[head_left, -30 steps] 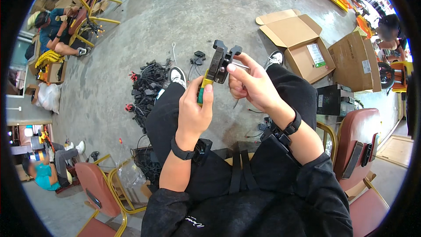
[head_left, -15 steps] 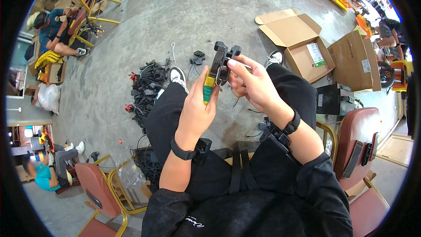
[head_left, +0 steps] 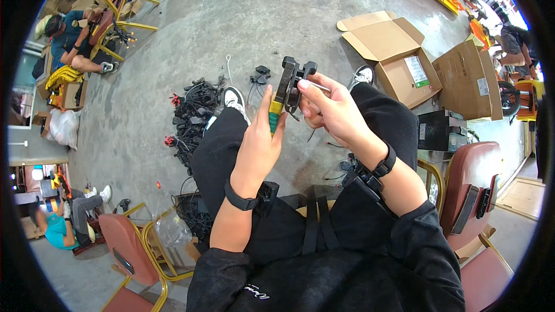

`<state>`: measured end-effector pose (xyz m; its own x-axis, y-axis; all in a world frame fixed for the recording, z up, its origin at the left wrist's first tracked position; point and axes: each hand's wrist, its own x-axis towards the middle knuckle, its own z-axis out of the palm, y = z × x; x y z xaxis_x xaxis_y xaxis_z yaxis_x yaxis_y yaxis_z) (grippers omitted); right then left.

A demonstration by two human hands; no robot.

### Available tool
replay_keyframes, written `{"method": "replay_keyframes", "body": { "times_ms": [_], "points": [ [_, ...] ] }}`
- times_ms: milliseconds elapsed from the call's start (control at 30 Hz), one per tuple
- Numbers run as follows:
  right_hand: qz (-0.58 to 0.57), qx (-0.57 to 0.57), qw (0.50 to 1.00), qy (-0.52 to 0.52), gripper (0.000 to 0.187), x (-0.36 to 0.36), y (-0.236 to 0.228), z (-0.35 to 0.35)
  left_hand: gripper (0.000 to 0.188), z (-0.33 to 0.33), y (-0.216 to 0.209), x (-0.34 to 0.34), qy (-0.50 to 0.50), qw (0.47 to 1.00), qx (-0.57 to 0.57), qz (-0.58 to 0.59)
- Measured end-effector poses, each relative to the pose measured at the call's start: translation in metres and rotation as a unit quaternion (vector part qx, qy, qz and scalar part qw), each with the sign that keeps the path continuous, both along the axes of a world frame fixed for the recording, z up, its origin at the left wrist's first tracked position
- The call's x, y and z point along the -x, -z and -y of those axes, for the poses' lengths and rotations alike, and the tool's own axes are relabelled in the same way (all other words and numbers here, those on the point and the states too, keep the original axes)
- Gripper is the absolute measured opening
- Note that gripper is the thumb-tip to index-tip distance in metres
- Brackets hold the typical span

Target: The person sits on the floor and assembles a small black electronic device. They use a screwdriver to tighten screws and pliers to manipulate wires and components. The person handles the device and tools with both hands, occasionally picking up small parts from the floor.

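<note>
The left hand [head_left: 258, 141] has its grip closed round the green-and-yellow tool [head_left: 276, 108], left of the right hand [head_left: 335, 112], whose grip looks pinched on a thin grey rod [head_left: 319, 86]. Best to hold both steady and go slowly.

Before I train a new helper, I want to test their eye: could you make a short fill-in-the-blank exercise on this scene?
The left hand grips a yellow and ____ handle.
The dark cable pile lies nearest the ____ shoe.
Of left and right, the open cardboard box lies on the ____.
Both wristbands are ____ in colour.
Missing words: green; left; right; black.
</note>
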<state>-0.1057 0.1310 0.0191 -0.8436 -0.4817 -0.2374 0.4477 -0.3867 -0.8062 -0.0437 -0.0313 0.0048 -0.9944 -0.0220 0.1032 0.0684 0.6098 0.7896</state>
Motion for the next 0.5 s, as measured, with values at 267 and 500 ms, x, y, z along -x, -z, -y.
{"method": "replay_keyframes", "body": {
  "times_ms": [267,500],
  "points": [
    [0.005,-0.012,1.0,-0.01,0.036,0.0009,-0.0016,-0.0004,0.056,0.0019,0.0012,-0.0006,0.004,1.0,0.007,0.019],
    [0.003,-0.026,1.0,-0.007,0.034,-0.0001,-0.0019,0.0008,0.052,-0.0002,-0.0046,-0.0017,-0.014,0.999,0.003,0.048]
  ]
}}
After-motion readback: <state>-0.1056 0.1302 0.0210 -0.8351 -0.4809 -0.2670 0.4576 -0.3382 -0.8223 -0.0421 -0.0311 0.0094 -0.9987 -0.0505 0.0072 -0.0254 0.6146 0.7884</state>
